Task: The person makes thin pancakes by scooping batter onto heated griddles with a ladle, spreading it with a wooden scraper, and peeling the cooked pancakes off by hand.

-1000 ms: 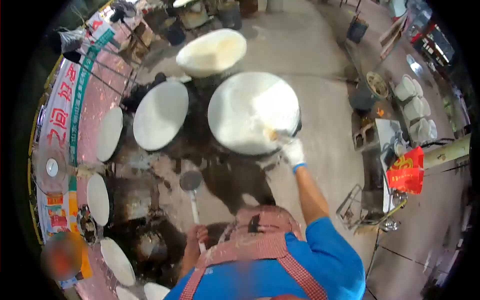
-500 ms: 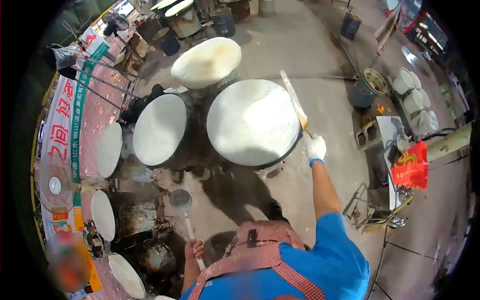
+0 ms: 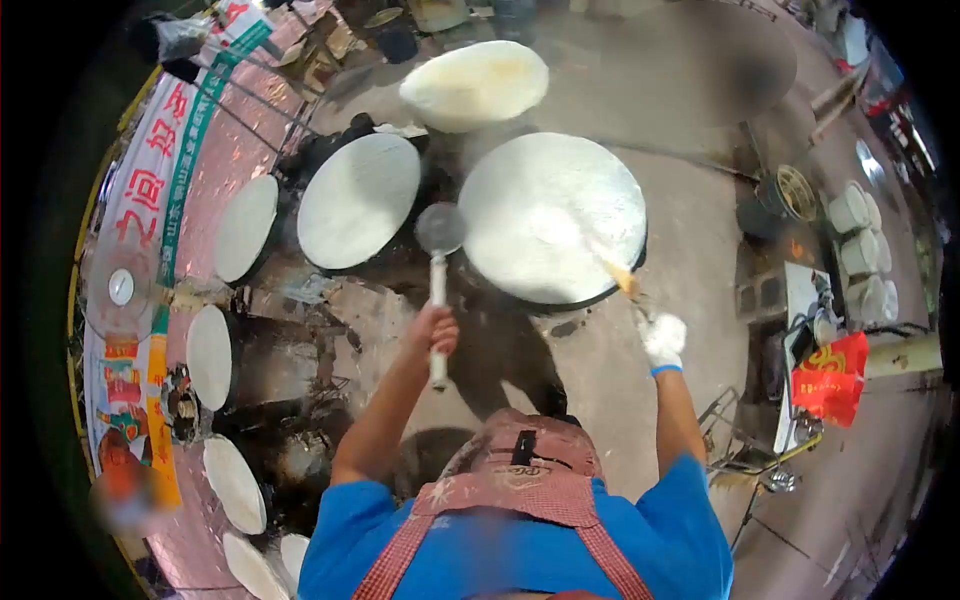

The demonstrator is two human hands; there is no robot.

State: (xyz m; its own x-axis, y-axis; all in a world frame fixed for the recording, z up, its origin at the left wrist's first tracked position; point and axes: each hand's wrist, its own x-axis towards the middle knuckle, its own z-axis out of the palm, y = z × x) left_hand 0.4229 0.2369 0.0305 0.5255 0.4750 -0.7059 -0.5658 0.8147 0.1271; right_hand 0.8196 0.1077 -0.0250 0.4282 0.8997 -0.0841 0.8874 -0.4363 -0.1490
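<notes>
My left hand (image 3: 434, 330), bare, is closed round the pale handle of a ladle (image 3: 440, 229). The ladle's dark round bowl points away from me, near the left edge of a large round griddle (image 3: 612, 190) coated with a white layer. A white glove covers my right hand (image 3: 663, 340), which grips a long flat spatula (image 3: 621, 278) by its tan end. The spatula's whitened blade reaches over the griddle's right front part and blends with the white surface. Whether it touches the layer is hard to tell.
Left of the griddle stand more white-coated rounds (image 3: 358, 200), several in a curved row. Another pale round (image 3: 475, 85) is tilted behind. At right are a dark bucket (image 3: 770, 210), white tubs (image 3: 860, 250) and a red bag (image 3: 830, 380). A printed banner (image 3: 140, 200) runs along the left.
My left hand has raised the ladle forward from low beside my body to the griddle's left edge. The spatula's blade has swung leftward across the griddle. The view has shifted.
</notes>
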